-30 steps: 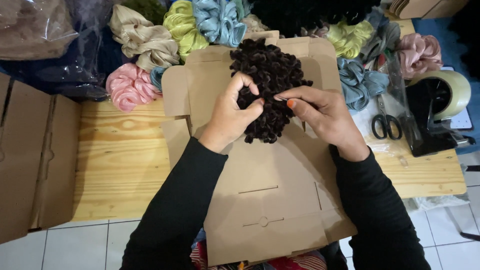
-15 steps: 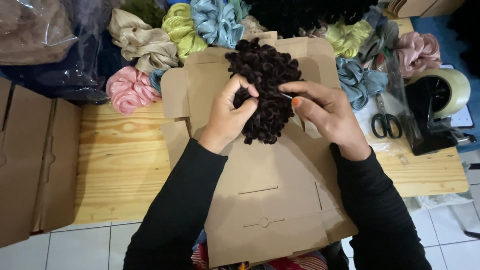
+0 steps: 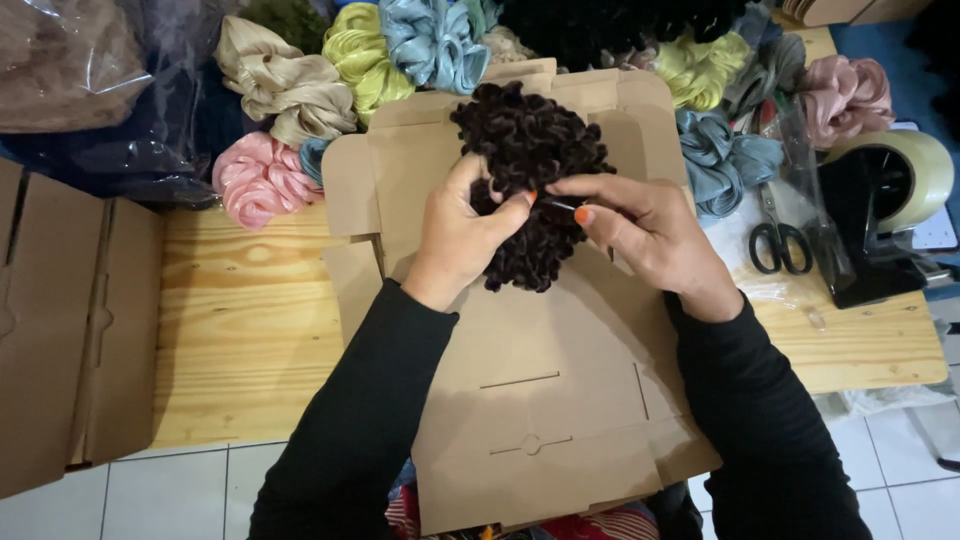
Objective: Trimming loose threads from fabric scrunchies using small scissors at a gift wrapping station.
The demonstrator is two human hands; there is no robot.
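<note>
A dark brown ruffled scrunchie (image 3: 525,150) lies on an unfolded flat cardboard box (image 3: 540,400) that rests on the wooden table (image 3: 250,330). My left hand (image 3: 462,235) pinches the scrunchie's middle, thumb and fingers closed on the fabric. My right hand (image 3: 640,235) meets it from the right, fingertips on the same spot of the scrunchie, holding a thin pale item whose kind I cannot tell. Both forearms wear black sleeves.
Several satin scrunchies lie behind the box: pink (image 3: 262,178), beige (image 3: 285,85), yellow-green (image 3: 365,55), light blue (image 3: 430,40), grey-blue (image 3: 725,160) and dusty pink (image 3: 845,95). Scissors (image 3: 775,240) and a tape dispenser (image 3: 885,215) stand right. Another flat box (image 3: 70,320) lies left.
Both hands have shifted slightly on the scrunchie, still working at its middle. The scrunchie and the box stay in place.
</note>
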